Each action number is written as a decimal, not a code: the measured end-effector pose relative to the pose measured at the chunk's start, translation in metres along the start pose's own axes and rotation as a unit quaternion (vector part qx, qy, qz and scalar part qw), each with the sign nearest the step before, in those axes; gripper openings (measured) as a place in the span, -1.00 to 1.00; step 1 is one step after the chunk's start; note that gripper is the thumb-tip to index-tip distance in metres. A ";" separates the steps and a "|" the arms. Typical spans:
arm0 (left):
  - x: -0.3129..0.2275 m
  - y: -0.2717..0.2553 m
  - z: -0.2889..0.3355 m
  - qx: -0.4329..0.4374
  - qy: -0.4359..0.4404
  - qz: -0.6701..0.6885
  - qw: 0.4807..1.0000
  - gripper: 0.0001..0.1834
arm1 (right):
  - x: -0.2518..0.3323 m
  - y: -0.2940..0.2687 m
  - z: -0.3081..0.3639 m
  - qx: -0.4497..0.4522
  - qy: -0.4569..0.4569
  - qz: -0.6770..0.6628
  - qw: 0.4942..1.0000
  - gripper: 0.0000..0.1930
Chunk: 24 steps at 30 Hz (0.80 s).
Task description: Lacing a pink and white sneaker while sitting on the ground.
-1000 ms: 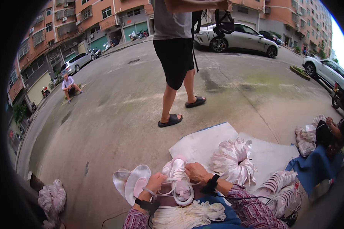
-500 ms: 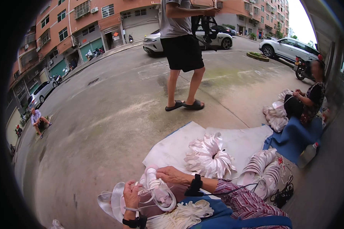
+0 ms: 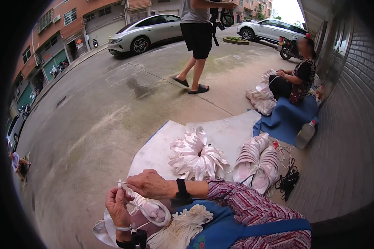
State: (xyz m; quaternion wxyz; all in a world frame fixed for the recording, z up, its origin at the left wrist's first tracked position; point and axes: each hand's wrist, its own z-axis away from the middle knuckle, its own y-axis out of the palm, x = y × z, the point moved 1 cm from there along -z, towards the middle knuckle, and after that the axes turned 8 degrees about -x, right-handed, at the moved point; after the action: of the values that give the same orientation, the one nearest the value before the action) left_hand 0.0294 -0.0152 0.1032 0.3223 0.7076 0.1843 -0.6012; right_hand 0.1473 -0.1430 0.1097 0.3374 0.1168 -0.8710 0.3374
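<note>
Both of my hands are raised over my lap, close together. The fingertips of my left hand pinch a thin white shoelace, whose end sticks up above them. Against that same end, my right hand is closed in a pinch on the lace. Just below my hands lies a pale pink and white shoe upper with lace strands around it; its far part is hidden behind my right hand. A bundle of white shoelaces rests on the blue apron over my lap.
A ring of pink-white shoe uppers lies on a white sheet. Right of it are stacked uppers and black cord. Farther off are a clear jug, a seated co-worker on blue cloth, and a standing person.
My right hand has left the shoe upper and now pinches the lace by my left hand. The upper sits lower in my lap. The view has turned right; the standing person has stepped.
</note>
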 end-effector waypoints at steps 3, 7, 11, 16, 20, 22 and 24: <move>0.001 0.008 -0.003 0.010 0.002 -0.011 1.000 -0.85 | -0.006 -0.010 -0.004 -0.025 -0.102 0.095 0.990 -0.83; 0.005 0.017 -0.004 0.018 -0.004 -0.007 1.000 -0.83 | -0.006 -0.005 0.001 -0.082 -0.033 -0.152 0.984 -0.89; 0.007 0.016 -0.008 0.026 0.007 -0.004 1.000 -0.83 | -0.001 -0.001 0.003 -0.059 0.026 -0.268 0.961 -0.93; 0.008 0.021 -0.003 0.004 0.024 0.022 0.999 -0.83 | 0.000 -0.003 0.002 -0.083 0.028 -0.234 0.968 -0.89; 0.009 0.017 -0.006 0.039 0.013 0.016 0.999 -0.84 | 0.005 -0.007 0.001 -0.135 -0.032 -0.148 0.979 -0.84; 0.008 0.021 -0.003 0.043 0.011 0.011 0.999 -0.84 | 0.010 -0.013 0.000 -0.133 -0.043 -0.101 0.985 -0.85; 0.007 0.028 0.001 0.051 0.016 0.011 0.998 -0.84 | 0.006 -0.012 -0.001 -0.135 -0.042 -0.112 0.984 -0.83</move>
State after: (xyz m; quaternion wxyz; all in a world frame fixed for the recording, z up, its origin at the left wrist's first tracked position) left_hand 0.0487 -0.0369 0.1032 0.2893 0.7346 0.1501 -0.5951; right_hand 0.1478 -0.1512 0.1202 0.3485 0.1814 -0.9035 0.1712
